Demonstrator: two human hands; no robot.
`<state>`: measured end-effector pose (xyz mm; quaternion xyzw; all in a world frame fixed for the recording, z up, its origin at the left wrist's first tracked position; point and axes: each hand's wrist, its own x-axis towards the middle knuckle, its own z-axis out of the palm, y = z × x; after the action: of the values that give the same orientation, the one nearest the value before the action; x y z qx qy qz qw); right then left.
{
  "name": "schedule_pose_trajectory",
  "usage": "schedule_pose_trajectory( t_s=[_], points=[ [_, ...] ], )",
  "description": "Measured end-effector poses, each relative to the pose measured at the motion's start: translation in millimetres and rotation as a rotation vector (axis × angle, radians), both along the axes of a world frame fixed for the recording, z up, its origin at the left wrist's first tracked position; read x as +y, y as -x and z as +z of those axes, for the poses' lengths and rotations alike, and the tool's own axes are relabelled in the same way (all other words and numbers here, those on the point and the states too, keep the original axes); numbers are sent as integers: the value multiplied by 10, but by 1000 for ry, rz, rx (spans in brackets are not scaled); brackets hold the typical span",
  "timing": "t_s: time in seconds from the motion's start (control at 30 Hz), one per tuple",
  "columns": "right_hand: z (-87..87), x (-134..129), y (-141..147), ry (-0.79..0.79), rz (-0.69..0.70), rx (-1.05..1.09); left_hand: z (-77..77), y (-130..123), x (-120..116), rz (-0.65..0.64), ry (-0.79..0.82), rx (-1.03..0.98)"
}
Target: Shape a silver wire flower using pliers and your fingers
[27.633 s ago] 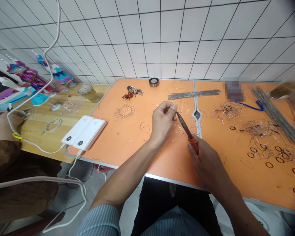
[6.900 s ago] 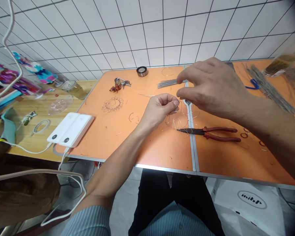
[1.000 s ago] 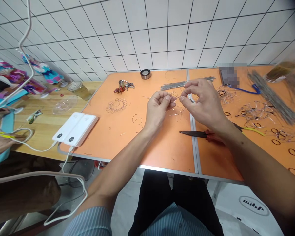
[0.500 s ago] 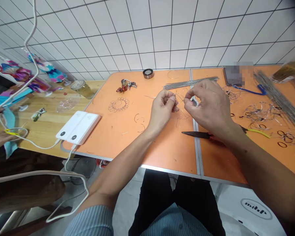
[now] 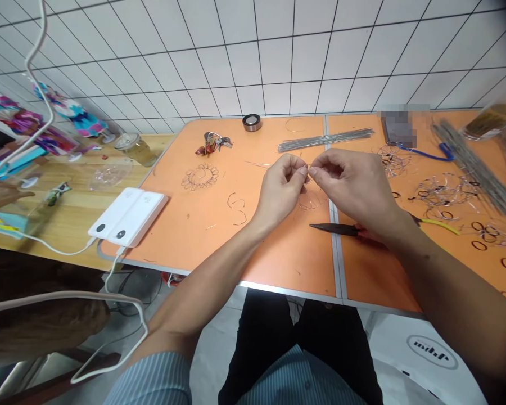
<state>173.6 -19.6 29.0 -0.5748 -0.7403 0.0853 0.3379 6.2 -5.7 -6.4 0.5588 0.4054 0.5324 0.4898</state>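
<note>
My left hand (image 5: pixel 281 190) is closed in a pinch on a thin wire (image 5: pixel 257 163), whose straight end sticks out to the left. My right hand (image 5: pixel 354 183) pinches at the same wire piece, its fingertips touching those of my left. Fine wire loops (image 5: pixel 310 201) show faintly just below the fingers; their exact shape is hard to make out. Under my right wrist lie pliers (image 5: pixel 335 229) with dark pointed jaws, the handles partly covered by my forearm. A flower-shaped wire ring (image 5: pixel 200 177) rests on the orange table to the left.
Behind my hands lies a bundle of straight wires (image 5: pixel 324 139), with a tape roll (image 5: pixel 252 122) and keys (image 5: pixel 213 143) further left. Tangled wire pieces (image 5: pixel 444 191) and dark rings (image 5: pixel 479 246) are at right. White power banks (image 5: pixel 129 216) with cables sit at the left edge. Another person's hand (image 5: pixel 8 194) is far left.
My right hand has moved slightly down and left, bringing its fingertips against my left hand's. The other person's hand at far left has moved. The whole view has shifted a little.
</note>
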Motion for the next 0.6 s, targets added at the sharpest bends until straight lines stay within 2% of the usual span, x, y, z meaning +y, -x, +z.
schedule_pose_trajectory(
  t_s=[0.1, 0.33, 0.6],
  points=[
    [-14, 37, -27, -9, -7, 84, 2, -1, 2, -45, 36, -43],
    [-21, 74, -56, -41, 7, 134, -45, 1, 14, -92, 37, 26],
    [27, 37, -8, 36, 12, 206, -77, 8, 21, -19, 18, 79]
  ],
)
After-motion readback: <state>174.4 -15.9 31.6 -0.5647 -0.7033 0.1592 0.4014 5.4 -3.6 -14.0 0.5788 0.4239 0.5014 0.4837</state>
